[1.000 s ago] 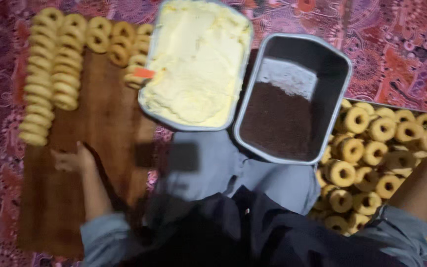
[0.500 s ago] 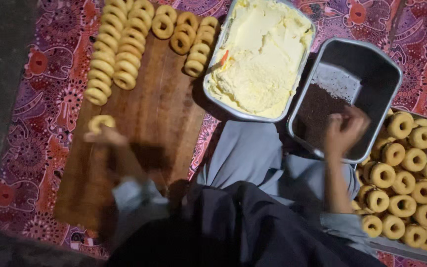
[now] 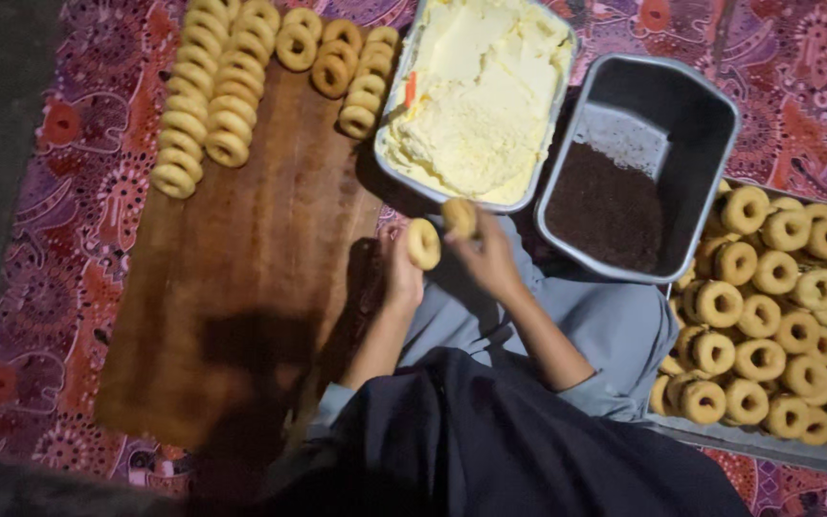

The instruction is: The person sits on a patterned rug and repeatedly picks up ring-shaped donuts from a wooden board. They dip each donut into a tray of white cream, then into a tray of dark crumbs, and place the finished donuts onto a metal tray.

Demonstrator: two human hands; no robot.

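Head view, left hand (image 3: 400, 273) holding ring biscuit (image 3: 423, 243)

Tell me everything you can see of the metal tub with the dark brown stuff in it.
The rectangular grey metal tub has rounded corners and tall, dull walls. It sits upright on the patterned red and purple cloth, between the metal tray of pale yellow cream and the tray of ring-shaped golden pastries. A dark brown granular filling covers the near part of its floor; the far part is bare. Its near rim rests by the person's grey-clad knee. Neither hand touches it.
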